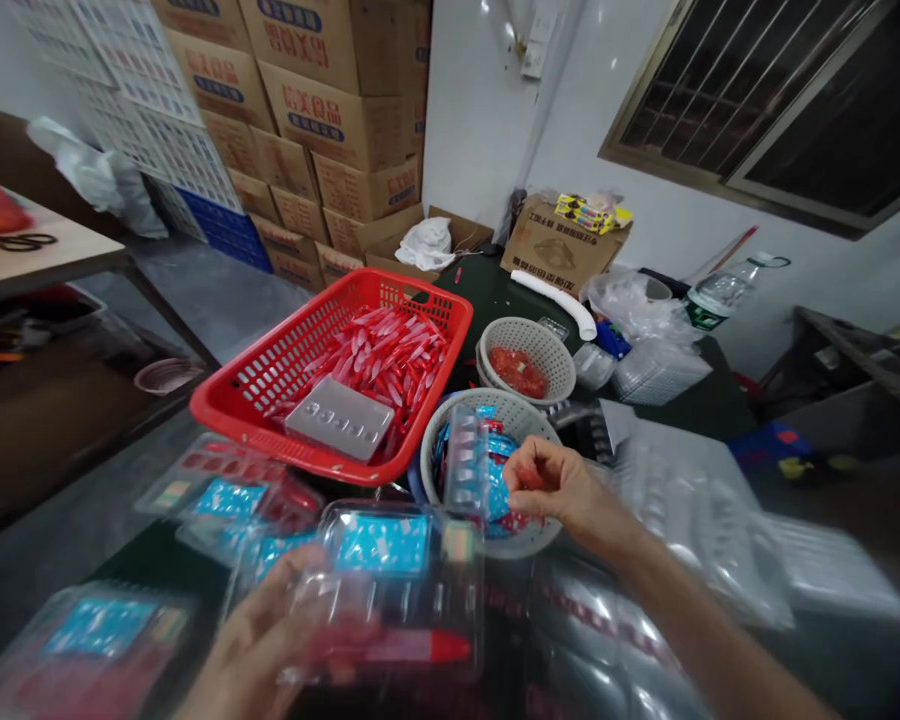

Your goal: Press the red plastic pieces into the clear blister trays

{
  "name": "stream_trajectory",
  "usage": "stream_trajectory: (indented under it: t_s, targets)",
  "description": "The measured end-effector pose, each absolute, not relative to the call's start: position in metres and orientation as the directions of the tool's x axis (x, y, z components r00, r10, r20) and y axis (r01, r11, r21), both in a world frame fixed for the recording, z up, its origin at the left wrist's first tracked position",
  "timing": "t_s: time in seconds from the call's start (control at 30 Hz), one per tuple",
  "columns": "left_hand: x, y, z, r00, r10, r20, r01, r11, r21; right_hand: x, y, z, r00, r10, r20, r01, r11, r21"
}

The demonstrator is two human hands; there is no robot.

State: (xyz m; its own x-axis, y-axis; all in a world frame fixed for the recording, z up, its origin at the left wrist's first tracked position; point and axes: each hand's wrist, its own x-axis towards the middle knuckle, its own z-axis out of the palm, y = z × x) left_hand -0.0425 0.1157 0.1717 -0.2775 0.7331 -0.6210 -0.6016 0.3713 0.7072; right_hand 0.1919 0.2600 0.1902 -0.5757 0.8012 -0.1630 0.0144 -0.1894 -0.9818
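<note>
My left hand (pixel 270 640) is at the bottom, blurred, gripping a clear plastic blister tray (pixel 397 590) that holds a blue card and a red pen-like piece (pixel 412 648). My right hand (pixel 559 485) reaches over a white round basket (pixel 450 420) of blue packets, its fingers pinched together on something small that I cannot make out. A clear tray (pixel 465 460) stands upright in that basket beside my fingers. More filled blister trays (pixel 225 490) lie to the left.
A red basket (pixel 270 375) holds red wrapped pieces and a grey metal plate (pixel 339 418). A second white basket (pixel 532 345) has red bits. Stacks of empty clear trays (pixel 690 500) lie at right. Cardboard boxes (pixel 330 110), a water bottle (pixel 720 290) and a side table (pixel 37 255) stand around.
</note>
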Motion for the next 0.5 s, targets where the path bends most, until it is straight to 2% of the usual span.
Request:
stream_trajectory:
  t_s: [0.27, 0.37, 0.5]
  targets:
    - [-0.017, 0.099, 0.164, -0.21, 0.817, -0.537, -0.542, 0.36, 0.76, 0.186, 0.189, 0.178, -0.594, 0.78, -0.197, -0.049, -0.279, -0.959]
    - [-0.011, 0.091, 0.157, -0.173, 0.835, -0.522, -0.526, 0.369, 0.766, 0.189, 0.171, 0.17, -0.512, 0.84, -0.181, -0.024, -0.225, -0.974]
    - [-0.009, 0.08, 0.156, -0.177, 0.825, -0.537, -0.504, 0.393, 0.769, 0.196, 0.163, 0.168, -0.411, 0.894, -0.179, 0.092, -0.155, -0.984]
